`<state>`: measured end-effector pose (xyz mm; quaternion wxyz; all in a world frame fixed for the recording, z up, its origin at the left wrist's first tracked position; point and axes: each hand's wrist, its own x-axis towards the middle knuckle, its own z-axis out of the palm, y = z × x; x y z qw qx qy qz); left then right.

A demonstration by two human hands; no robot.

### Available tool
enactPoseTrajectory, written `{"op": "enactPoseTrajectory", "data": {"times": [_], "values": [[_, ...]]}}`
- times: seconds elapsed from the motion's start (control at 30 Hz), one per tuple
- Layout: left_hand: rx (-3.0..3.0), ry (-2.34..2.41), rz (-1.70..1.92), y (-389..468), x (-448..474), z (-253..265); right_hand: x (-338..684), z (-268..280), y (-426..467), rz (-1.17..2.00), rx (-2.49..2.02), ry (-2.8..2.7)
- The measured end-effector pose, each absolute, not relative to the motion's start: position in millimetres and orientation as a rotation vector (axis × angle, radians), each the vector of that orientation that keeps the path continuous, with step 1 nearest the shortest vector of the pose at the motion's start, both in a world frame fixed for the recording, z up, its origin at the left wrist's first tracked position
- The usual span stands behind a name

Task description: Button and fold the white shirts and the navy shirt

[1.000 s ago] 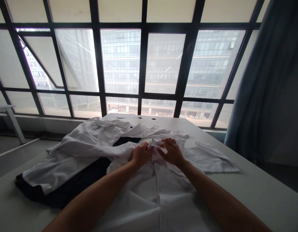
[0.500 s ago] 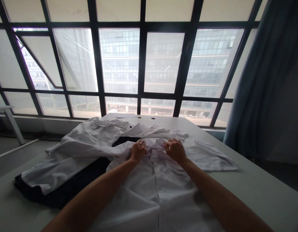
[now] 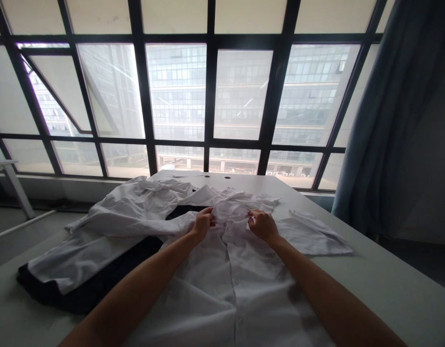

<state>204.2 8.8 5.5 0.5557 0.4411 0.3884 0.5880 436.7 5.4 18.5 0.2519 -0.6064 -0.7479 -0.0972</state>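
A white button-up shirt lies front up on the table, its collar end away from me and its button line running toward me. My left hand pinches the left side of the shirt's collar. On the other side, my right hand grips the collar's right part between thumb and fingers. The right sleeve stretches out flat on the table. Part of the collar edge is hidden behind my fingers.
More white garments lie heaped to the left and beyond the shirt, over a dark cloth. The white table reaches toward tall windows. A blue-grey curtain hangs at right; another table's leg stands at left.
The collar is spread flatter between my hands. Both hands have shifted slightly, with the left one turned more sideways. The other garments have stayed in place.
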Motion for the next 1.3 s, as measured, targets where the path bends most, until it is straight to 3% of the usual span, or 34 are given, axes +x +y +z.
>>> {"op": "enactPoseTrajectory", "data": {"times": [0.23, 0.37, 0.57, 0.77, 0.93, 1.3], "values": [[1.213, 1.002, 1.293, 1.2, 208.9, 4.5, 432.1, 30.2, -4.5, -0.064, -1.939, -1.96], [1.379, 1.012, 1.293, 0.0, 211.4, -0.1, 427.9, 23.0, 0.2, -0.054, -1.751, -1.886], [1.657, 0.956, 1.305, 3.1, 203.4, 6.0, 425.8, 8.3, 17.5, 0.337, -1.48, -1.887], [1.766, 1.355, 1.319, 12.0, 180.2, 13.2, 421.0, 16.4, 17.4, 0.72, -1.115, -1.563], [1.811, 1.348, 1.231, 4.6, 181.5, 19.4, 408.9, 25.4, 4.8, 0.956, -1.012, -1.457], [1.783, 1.24, 1.148, -0.4, 198.0, 32.2, 402.9, 29.3, -3.3, 1.053, -0.923, -1.487]]}}
